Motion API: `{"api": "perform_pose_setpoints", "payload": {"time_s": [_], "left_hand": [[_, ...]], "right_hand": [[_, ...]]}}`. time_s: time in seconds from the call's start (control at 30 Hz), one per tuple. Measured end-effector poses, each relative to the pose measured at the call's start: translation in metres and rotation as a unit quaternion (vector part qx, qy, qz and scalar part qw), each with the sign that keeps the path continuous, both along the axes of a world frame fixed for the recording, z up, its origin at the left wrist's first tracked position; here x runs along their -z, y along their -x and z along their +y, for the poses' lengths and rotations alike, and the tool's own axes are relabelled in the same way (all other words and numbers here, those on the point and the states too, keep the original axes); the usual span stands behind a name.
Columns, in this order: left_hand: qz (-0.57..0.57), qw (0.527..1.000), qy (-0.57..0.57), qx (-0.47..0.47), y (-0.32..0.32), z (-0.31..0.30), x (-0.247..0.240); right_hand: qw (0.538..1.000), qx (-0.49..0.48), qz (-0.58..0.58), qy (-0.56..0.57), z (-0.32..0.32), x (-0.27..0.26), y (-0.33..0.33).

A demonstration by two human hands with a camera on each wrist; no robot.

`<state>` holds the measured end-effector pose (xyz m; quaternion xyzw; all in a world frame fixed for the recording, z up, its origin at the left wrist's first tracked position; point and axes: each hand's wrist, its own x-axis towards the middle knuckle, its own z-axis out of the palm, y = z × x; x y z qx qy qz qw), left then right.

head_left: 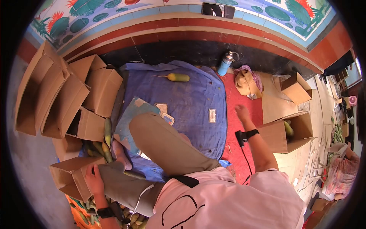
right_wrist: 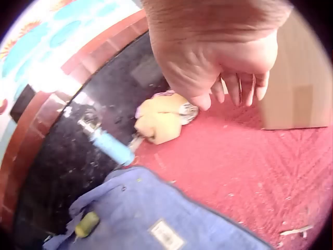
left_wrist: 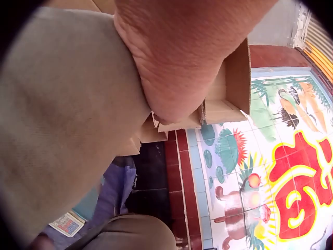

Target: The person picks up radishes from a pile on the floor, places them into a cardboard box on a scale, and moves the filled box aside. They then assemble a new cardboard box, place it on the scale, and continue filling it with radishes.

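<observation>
My right hand [head_left: 243, 113] hangs over the red cloth [head_left: 238, 137], with nothing in it; its loosely bent fingers [right_wrist: 247, 86] show in the right wrist view. Beyond it on the blue sheet [head_left: 190, 103] lies a thick yellow-green cucumber [head_left: 178, 77]. At the lower left my left hand [head_left: 94, 181] rests by my knee, against the edge of a small cardboard box [head_left: 70, 171]. Its fingers are hidden in the left wrist view, behind the heel of the hand [left_wrist: 177, 78]. Several green and yellow cucumbers [head_left: 108, 131] lie by my foot.
Empty cardboard boxes [head_left: 53, 95] crowd the left side. On the right, an open box [head_left: 270, 133] has a cucumber [head_left: 288, 129] inside. A blue bottle [head_left: 225, 65] and a bag [head_left: 247, 82] stand near the wall. Another person [head_left: 341, 171] sits far right.
</observation>
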<state>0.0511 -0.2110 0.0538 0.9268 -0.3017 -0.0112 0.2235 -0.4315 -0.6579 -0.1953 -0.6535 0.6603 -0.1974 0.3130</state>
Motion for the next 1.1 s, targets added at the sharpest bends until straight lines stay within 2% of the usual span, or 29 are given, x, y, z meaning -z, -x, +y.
{"api": "perform_pose_setpoints", "payload": {"time_s": [0.03,0.07,0.1,0.13,0.17,0.23,0.27,0.3,0.37,0.43,0.5,0.53,0.6,0.63,0.7,0.8,0.93,1.0,1.03,1.1], "left_hand": [[-0.001,1.000,0.003,-0.005,0.000,0.001,0.001],[-0.011,1.000,0.010,-0.002,0.000,0.004,0.002],[-0.022,1.000,0.016,0.001,0.000,0.006,0.004],[-0.022,1.000,0.019,-0.004,-0.001,0.009,0.006],[-0.021,0.999,0.022,-0.007,-0.002,0.012,0.007],[-0.021,0.999,0.028,-0.015,-0.002,0.016,0.007],[-0.024,0.999,0.037,-0.012,0.001,0.017,0.006],[-0.026,0.999,0.045,-0.010,0.002,0.019,0.005],[-0.022,0.999,0.042,-0.021,0.000,0.025,0.007],[-0.016,0.999,0.039,-0.032,0.000,0.030,0.006],[-0.009,0.998,0.032,-0.054,0.004,0.033,0.004],[-0.014,0.998,0.048,-0.043,0.005,0.034,0.003],[-0.013,0.997,0.051,-0.051,0.006,0.037,0.003],[-0.013,0.997,0.053,-0.052,0.007,0.040,0.003],[-0.016,0.997,0.060,-0.055,0.007,0.044,0.003],[-0.014,0.996,0.071,-0.058,0.006,0.052,0.005],[0.002,0.994,0.076,-0.078,0.008,0.058,0.002],[0.006,0.993,0.081,-0.085,0.008,0.061,0.001],[0.010,0.993,0.083,-0.087,0.008,0.063,0.001],[-0.002,0.991,0.104,-0.086,0.008,0.066,0.002]], "right_hand": [[0.995,-0.041,-0.081,0.034,0.009,-0.041,-0.047],[0.975,-0.107,-0.191,0.033,0.004,-0.036,-0.078],[0.936,-0.166,-0.307,-0.050,0.031,-0.112,-0.124],[0.908,-0.234,-0.342,-0.061,0.042,-0.138,-0.157],[0.865,-0.261,-0.418,-0.091,0.063,-0.172,-0.188],[0.774,-0.416,-0.462,-0.120,0.098,-0.225,-0.232],[0.733,-0.463,-0.479,-0.140,0.122,-0.257,-0.246],[0.695,-0.552,-0.462,-0.020,0.142,-0.288,-0.258],[0.542,-0.693,-0.468,-0.081,0.173,-0.335,-0.269],[0.379,-0.742,-0.544,-0.100,0.207,-0.362,-0.278],[0.260,-0.781,-0.557,-0.112,0.232,-0.379,-0.286],[0.255,-0.783,-0.556,-0.116,0.246,-0.383,-0.289],[0.119,-0.691,-0.691,-0.176,0.274,-0.388,-0.292],[0.115,-0.692,-0.689,-0.181,0.283,-0.390,-0.290],[0.110,-0.624,-0.731,-0.252,0.295,-0.397,-0.289],[0.109,-0.639,-0.724,-0.235,0.302,-0.406,-0.294],[0.099,-0.652,-0.702,-0.267,0.319,-0.410,-0.302],[0.069,-0.594,-0.750,-0.282,0.337,-0.411,-0.304],[0.063,-0.597,-0.747,-0.285,0.340,-0.407,-0.306],[0.055,-0.680,-0.681,-0.267,0.332,-0.407,-0.314]]}}
